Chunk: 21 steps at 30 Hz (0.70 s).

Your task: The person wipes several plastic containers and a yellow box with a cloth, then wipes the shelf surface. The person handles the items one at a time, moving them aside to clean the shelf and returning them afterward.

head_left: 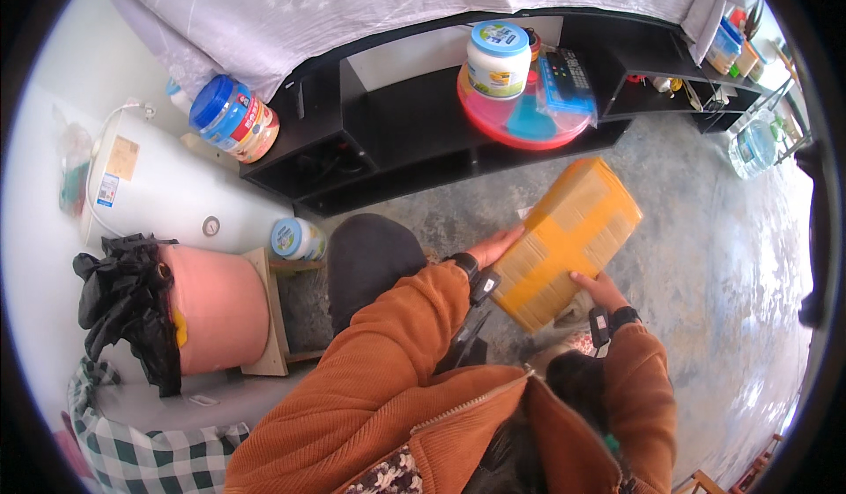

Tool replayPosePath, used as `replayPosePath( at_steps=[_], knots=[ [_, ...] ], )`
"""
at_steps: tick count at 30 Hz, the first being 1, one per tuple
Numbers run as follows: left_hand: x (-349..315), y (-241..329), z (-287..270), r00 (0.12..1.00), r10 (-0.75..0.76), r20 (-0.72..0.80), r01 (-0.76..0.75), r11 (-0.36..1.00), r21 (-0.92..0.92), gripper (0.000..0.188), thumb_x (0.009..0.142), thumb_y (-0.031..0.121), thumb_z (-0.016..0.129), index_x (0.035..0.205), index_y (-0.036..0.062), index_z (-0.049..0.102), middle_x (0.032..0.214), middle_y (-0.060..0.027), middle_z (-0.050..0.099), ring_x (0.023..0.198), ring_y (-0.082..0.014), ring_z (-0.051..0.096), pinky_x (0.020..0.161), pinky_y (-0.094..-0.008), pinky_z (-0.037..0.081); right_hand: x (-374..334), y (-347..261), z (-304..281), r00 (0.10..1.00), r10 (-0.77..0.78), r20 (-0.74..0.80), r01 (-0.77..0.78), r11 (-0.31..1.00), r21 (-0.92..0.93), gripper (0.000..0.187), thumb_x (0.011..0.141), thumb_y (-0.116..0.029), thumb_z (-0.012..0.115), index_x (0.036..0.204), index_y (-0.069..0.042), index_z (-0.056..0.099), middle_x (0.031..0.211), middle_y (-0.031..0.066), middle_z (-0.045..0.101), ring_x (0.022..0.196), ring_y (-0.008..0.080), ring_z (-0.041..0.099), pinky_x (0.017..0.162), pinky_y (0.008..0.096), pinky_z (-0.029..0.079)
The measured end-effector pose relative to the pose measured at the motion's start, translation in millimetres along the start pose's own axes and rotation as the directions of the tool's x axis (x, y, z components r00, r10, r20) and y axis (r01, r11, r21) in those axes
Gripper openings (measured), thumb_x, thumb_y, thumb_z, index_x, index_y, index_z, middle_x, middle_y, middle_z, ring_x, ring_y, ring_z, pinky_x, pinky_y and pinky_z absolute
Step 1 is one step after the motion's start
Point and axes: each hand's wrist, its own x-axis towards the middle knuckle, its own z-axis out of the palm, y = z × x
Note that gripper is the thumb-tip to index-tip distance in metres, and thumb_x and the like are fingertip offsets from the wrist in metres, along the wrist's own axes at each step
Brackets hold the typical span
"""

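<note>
Grey, polished concrete floor [705, 221] spreads widest, and above it a long black low cabinet [401, 133] curves across 12 o'clock of the view. Next in size, a white cylindrical metal tank [167, 177] lies between 9 and 10 o'clock, with a pink round plastic bucket [229, 304] at 8 o'clock, a crumpled black plastic bag [128, 304] over its mouth.

An oblong tan cardboard box [564, 238], crossed with yellow-orange tape, is at 3 o'clock, between the two hands. Its long axis runs from 7 o'clock, the end toward the body, to 1 o'clock, the end toward the cabinet.

Smaller are a clear jar with a blue lid [233, 119] at 10 o'clock and a white tub with a blue lid [498, 62] at 1 o'clock.

Last come the bare hands. From the left hand [498, 245] the box lies at 3 o'clock; this hand grips its left long side. From the right hand [604, 291] it lies at 11 o'clock; the thumb presses the taped upper face, the other fingers mostly hidden. Both touch the box, so neither is clearly nearer.
</note>
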Motion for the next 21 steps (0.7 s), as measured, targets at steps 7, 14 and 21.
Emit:
replayPosePath(
  at_steps=[7, 14, 21],
  knots=[
    [-16.2, 8.5, 17.3, 0.991, 0.044, -0.127, -0.02, 0.982, 0.187, 0.077, 0.097, 0.065, 0.049, 0.146, 0.0059, 0.043, 0.137, -0.0128, 0.056, 0.125, -0.0237, 0.053, 0.106, -0.038, 0.041, -36.7, -29.6, -13.7, 0.997, -0.067, -0.03, 0.063, 0.992, -0.108, 0.058, 0.086, -0.029, 0.08, 0.132, 0.001, 0.059, 0.123, 0.0103, 0.067, 0.114, 0.02, 0.062, 0.101, 0.036, 0.047],
    [-0.2, 47.5, 83.1, 0.953, 0.231, 0.195, -0.255, 0.961, 0.106, 0.091, 0.091, 0.054, 0.068, 0.155, 0.0028, 0.028, 0.148, -0.0165, 0.045, 0.137, -0.0255, 0.043, 0.113, -0.0368, 0.034, -104.7, -67.8, -89.0, 0.96, -0.131, -0.249, 0.1, 0.986, -0.131, 0.057, 0.087, -0.025, 0.079, 0.132, 0.004, 0.058, 0.123, 0.0088, 0.067, 0.112, 0.0179, 0.061, 0.099, 0.0345, 0.048],
    [51.1, 66.8, 176.4, 0.931, 0.119, 0.344, -0.17, 0.978, 0.124, 0.093, 0.083, 0.035, 0.081, 0.151, 0.0, 0.029, 0.142, -0.0179, 0.051, 0.133, -0.0241, 0.048, 0.113, -0.0363, 0.037, -160.7, -52.2, -184.2, 0.937, -0.009, -0.35, 0.009, 1.0, -0.002, 0.058, 0.092, -0.027, 0.074, 0.136, 0.004, 0.055, 0.128, 0.0087, 0.064, 0.116, 0.0171, 0.059, 0.101, 0.0331, 0.047]
  ],
)
